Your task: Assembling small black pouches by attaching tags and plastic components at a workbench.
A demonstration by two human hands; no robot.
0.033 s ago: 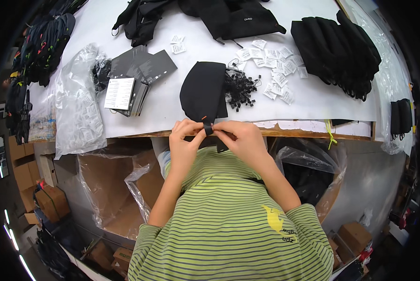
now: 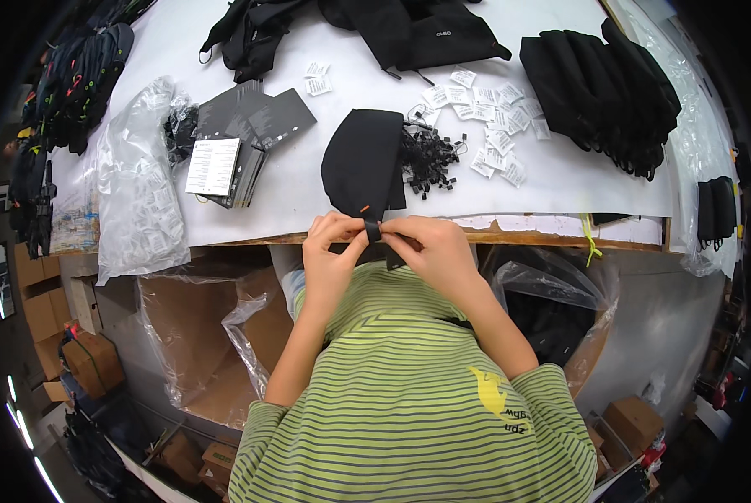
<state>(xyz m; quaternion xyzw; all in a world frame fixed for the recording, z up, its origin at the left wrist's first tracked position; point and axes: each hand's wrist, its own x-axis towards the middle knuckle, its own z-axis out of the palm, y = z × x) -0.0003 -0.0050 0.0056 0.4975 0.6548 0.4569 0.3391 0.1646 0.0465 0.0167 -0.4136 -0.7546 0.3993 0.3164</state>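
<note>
A black fabric pouch [image 2: 363, 159] lies at the table's front edge, a small orange tab showing near its lower end. Its narrow black strap [image 2: 373, 228] comes down between my hands. My left hand [image 2: 334, 245] pinches the strap from the left, thumb and index finger closed together. From the right, my right hand [image 2: 432, 243] grips the same strap between thumb and fingertips. A dark piece, perhaps a hang tag, [image 2: 395, 260] hangs just below my right fingers. Whatever lies between the fingertips is too small to make out.
Black cord loops with small seals [image 2: 428, 159] heap beside the pouch, near scattered white labels [image 2: 499, 126]. Dark printed cards [image 2: 246, 172] and a clear plastic bag [image 2: 141, 180] lie left. Black pouches [image 2: 602, 92] pile at right. Below the table stands a plastic-lined carton [image 2: 204, 335].
</note>
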